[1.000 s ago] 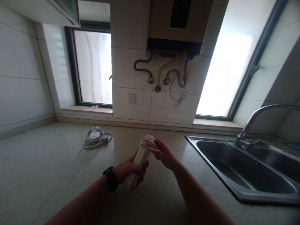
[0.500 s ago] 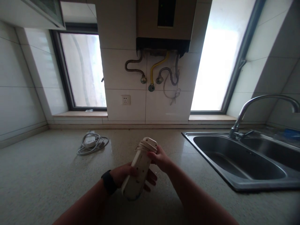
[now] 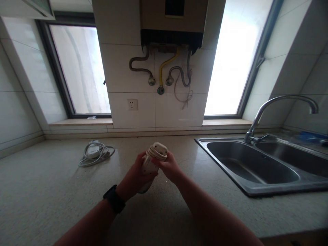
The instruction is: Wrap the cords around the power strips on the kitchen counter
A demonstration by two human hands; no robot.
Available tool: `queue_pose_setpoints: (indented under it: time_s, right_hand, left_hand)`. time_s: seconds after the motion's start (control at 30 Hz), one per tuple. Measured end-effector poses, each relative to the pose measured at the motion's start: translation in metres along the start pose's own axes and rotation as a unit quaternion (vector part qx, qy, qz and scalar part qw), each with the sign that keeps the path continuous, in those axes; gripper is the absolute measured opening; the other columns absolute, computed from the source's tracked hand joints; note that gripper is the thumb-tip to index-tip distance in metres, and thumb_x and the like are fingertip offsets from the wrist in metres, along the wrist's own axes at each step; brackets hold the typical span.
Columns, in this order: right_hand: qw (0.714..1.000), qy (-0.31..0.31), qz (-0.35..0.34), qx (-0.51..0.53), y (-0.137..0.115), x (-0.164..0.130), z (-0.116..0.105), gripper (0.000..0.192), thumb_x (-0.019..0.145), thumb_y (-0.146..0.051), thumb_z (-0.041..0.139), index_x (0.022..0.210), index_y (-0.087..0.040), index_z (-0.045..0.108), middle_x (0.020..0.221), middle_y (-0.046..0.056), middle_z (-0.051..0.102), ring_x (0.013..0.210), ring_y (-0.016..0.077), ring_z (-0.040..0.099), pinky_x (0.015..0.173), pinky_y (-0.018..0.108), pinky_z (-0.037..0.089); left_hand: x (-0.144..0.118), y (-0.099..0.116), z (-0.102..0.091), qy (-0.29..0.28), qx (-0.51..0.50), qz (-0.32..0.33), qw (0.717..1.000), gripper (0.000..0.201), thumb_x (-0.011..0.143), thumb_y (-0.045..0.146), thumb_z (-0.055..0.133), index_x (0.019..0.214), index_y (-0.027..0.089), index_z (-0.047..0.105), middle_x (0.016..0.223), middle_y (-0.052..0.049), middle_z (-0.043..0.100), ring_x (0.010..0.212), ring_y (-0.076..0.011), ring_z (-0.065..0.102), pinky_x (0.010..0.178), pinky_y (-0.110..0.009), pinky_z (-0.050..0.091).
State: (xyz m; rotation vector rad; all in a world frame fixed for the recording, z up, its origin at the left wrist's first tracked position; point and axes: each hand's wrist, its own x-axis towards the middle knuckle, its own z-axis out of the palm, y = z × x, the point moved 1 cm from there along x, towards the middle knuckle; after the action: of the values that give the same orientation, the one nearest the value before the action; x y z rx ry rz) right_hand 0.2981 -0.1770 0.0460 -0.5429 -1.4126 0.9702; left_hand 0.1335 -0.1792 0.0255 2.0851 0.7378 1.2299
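A white power strip (image 3: 150, 167) with its cord (image 3: 156, 152) wound round the far end is held above the counter, tilted with that end away from me. My left hand (image 3: 133, 176) wraps round its body from the left, a dark watch on the wrist. At the wound cord, my right hand (image 3: 170, 168) grips from the right side, thumb on the loops. Both hands cover much of the strip, and its near end shows only partly below my left hand.
A white block with a loosely coiled white cable (image 3: 94, 152) lies on the speckled counter (image 3: 51, 184) at left. To the right is a steel double sink (image 3: 269, 188) with a curved faucet (image 3: 258, 114). A wall socket (image 3: 132, 104) and water heater (image 3: 171, 36) are ahead.
My left hand has slid up the power strip towards the corded end and wrapped round it. The strip now points more away from me. The view has shifted slightly.
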Motion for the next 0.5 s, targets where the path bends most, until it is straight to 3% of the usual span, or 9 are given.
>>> queue_pose_setpoints:
  time_s: [0.2,0.4,0.5]
  right_hand:
    - [0.998,-0.011,-0.009,-0.060,0.001,-0.002,-0.005,0.045,0.071,-0.035,0.083,0.107,-0.012,0.069,0.102,0.010,0.072,0.092,0.0213,0.068,0.084,0.034,0.054]
    - [0.995,-0.072,0.002,-0.066,0.003,-0.002,-0.010,0.043,0.072,-0.034,0.082,0.107,-0.011,0.069,0.098,0.008,0.071,0.088,0.0194,0.067,0.080,0.031,0.053]
    - [0.994,-0.099,-0.002,-0.051,0.000,-0.003,-0.009,0.044,0.073,-0.033,0.081,0.109,-0.011,0.068,0.100,0.008,0.070,0.090,0.0189,0.066,0.082,0.030,0.052]
  left_hand:
    - [0.003,-0.004,-0.004,-0.011,0.024,-0.024,0.999,0.090,0.067,0.037,0.087,0.138,0.023,0.035,0.129,-0.010,0.058,0.116,-0.0261,0.055,0.096,-0.040,0.044]
    - [0.001,0.001,-0.008,-0.062,0.013,-0.021,0.998,0.060,0.072,0.033,0.080,0.122,0.018,0.050,0.115,-0.009,0.063,0.102,-0.0246,0.060,0.087,-0.038,0.048]
    - [0.001,0.001,-0.011,-0.079,-0.019,-0.015,0.997,0.063,0.073,0.031,0.079,0.127,0.017,0.048,0.118,-0.010,0.062,0.105,-0.0255,0.059,0.089,-0.039,0.048]
